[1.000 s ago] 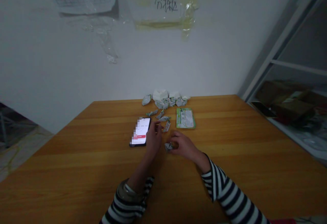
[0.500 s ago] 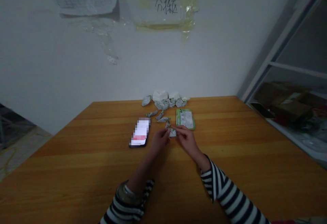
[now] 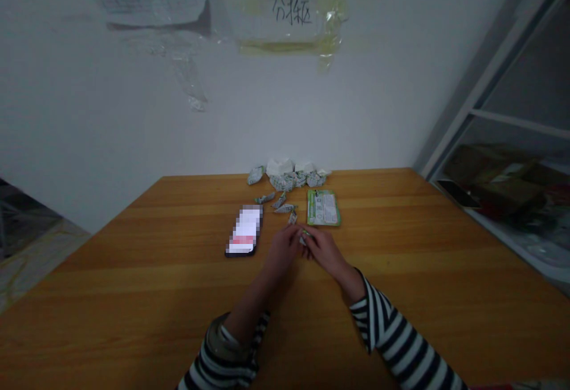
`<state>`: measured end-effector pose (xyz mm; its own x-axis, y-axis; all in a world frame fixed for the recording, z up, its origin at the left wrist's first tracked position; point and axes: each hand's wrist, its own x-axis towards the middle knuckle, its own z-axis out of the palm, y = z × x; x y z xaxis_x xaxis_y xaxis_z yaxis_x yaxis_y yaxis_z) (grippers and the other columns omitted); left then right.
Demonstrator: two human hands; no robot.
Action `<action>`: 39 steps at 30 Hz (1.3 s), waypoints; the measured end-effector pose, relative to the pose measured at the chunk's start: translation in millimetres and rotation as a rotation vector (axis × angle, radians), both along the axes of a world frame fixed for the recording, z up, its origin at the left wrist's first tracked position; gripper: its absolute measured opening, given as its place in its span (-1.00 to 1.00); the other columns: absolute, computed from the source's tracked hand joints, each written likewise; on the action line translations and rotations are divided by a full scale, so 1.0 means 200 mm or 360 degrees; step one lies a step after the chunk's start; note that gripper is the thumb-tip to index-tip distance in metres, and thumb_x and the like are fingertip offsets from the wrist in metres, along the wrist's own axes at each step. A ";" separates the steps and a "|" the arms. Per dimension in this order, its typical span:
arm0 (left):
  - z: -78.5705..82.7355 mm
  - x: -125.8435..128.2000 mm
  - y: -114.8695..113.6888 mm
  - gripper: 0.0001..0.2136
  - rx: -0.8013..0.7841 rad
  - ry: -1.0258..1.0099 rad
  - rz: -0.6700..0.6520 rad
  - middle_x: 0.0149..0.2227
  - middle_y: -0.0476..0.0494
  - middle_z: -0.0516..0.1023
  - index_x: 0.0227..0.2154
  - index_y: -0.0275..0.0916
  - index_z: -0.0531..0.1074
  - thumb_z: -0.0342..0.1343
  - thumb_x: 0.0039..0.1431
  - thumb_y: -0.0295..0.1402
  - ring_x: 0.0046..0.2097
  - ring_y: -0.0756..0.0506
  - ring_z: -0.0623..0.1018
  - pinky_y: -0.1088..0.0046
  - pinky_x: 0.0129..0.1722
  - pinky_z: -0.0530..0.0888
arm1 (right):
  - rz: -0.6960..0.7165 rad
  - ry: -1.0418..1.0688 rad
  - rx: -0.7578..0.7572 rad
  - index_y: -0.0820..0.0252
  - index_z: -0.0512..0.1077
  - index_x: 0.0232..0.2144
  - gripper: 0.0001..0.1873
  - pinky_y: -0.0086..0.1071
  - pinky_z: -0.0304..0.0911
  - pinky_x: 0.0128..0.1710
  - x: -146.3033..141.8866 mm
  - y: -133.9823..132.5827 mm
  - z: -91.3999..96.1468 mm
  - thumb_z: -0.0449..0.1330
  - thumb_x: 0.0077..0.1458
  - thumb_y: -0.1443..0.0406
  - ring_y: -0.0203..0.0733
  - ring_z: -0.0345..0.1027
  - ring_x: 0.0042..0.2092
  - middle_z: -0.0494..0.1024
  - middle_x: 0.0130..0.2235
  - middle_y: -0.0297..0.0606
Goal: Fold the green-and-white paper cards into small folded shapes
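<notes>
My left hand [image 3: 283, 249] and my right hand [image 3: 326, 251] meet over the table, fingertips close together. Pinched between them is a small white-and-green printed wrapper [image 3: 304, 237], mostly covered by the fingers. Just beyond the fingertips lies a small twisted printed wrapper [image 3: 292, 217]. Several similar twists lie farther back, among them a twisted wrapper [image 3: 284, 208] near the middle. To the right of these is a flat green-and-white packet [image 3: 323, 208].
A phone [image 3: 244, 231] with a lit, blurred screen lies left of my hands. Crumpled printed wrappers [image 3: 281, 181] and white tissue [image 3: 279, 167] sit at the table's [image 3: 383, 295] back edge, against the wall. Shelving with cardboard boxes [image 3: 512, 188] stands at the right.
The fingers of both hands have come together around the small wrapper, which showed more of its surface before. My right hand has drawn back from the twisted wrapper beyond.
</notes>
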<state>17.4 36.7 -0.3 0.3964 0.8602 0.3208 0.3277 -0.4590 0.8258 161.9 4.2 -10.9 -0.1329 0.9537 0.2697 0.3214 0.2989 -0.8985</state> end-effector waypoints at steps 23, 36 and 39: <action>0.08 0.05 -0.08 -0.75 0.0136 0.0014 0.0194 -0.36 -0.13 0.46 -0.41 -0.26 0.52 -0.05 0.23 -0.36 -0.31 -0.07 0.46 0.43 -0.26 0.37 | -0.0538 -0.0270 0.0425 0.21 0.53 -0.14 -0.73 -0.27 0.36 -0.21 -0.05 -0.02 0.03 0.09 0.16 0.32 -0.08 0.49 -0.25 0.62 -0.21 -0.10; 0.13 0.05 -0.07 -0.79 0.0001 -0.0263 0.0257 -0.36 -0.13 0.51 -0.36 -0.26 0.59 0.08 0.15 -0.29 -0.31 -0.08 0.49 0.45 -0.31 0.40 | -0.0660 0.0471 0.0328 0.19 0.57 -0.36 -0.81 -0.45 0.30 -0.52 -0.06 0.02 0.02 0.22 0.03 0.22 -0.26 0.38 -0.46 0.56 -0.38 -0.23; 0.13 0.05 -0.06 -0.79 -0.0047 -0.0321 0.0268 -0.35 -0.12 0.52 -0.33 -0.25 0.59 0.11 0.12 -0.27 -0.30 -0.08 0.51 0.45 -0.30 0.42 | -0.0554 0.0723 0.0191 0.19 0.54 -0.35 -0.78 -0.47 0.27 -0.60 -0.07 0.03 0.01 0.22 0.03 0.17 -0.30 0.35 -0.52 0.54 -0.40 -0.26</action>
<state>27.2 24.2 25.4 0.1772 0.9188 0.3529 0.2249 -0.3868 0.8943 148.2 10.0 -8.3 0.3373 0.8798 0.3350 0.0093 0.3527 -0.9357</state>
